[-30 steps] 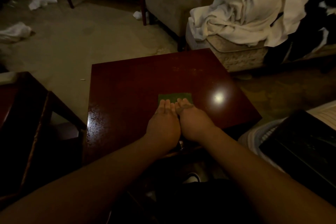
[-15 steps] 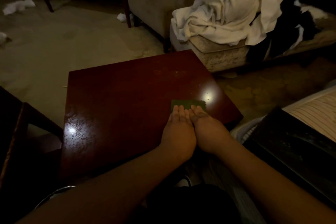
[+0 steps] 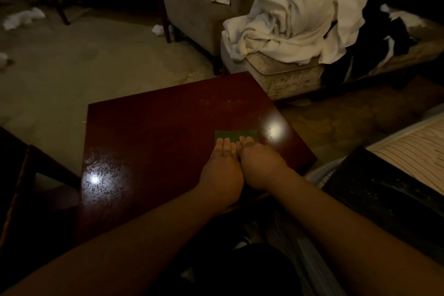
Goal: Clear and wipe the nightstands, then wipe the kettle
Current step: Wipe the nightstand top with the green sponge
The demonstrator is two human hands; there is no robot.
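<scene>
Both hands are laid flat, side by side, on a small green rectangular wiping cloth point(image 3: 236, 135), their inner edges touching. The left hand point(image 3: 222, 170) is held with its fingers straight and close together, the fingertips point(image 3: 225, 144) resting on the near half of the cloth. The right hand point(image 3: 260, 166) is placed just beside it, its fingers likewise stretched forward and pressed down on the cloth; nothing is curled around or pinched by either hand. Only the far strip of the cloth is left uncovered.

The cloth is spread on the glossy dark red wooden nightstand top point(image 3: 156, 142), toward its right edge, just beside a bright round reflection of light point(image 3: 274, 128). A second, speckled reflection point(image 3: 95, 179) is seen near the left front corner. A patch of pale dust or crumbs point(image 3: 223, 102) is visible toward the far edge of the top.

Beyond the nightstand, a heap of crumpled white linen point(image 3: 295, 24) is piled on a pale patterned mattress corner point(image 3: 283, 74), and a beige upholstered armchair point(image 3: 194, 9) stands to its left. White crumpled cloths point(image 3: 24, 18) are scattered on the beige carpet point(image 3: 84, 67).
</scene>
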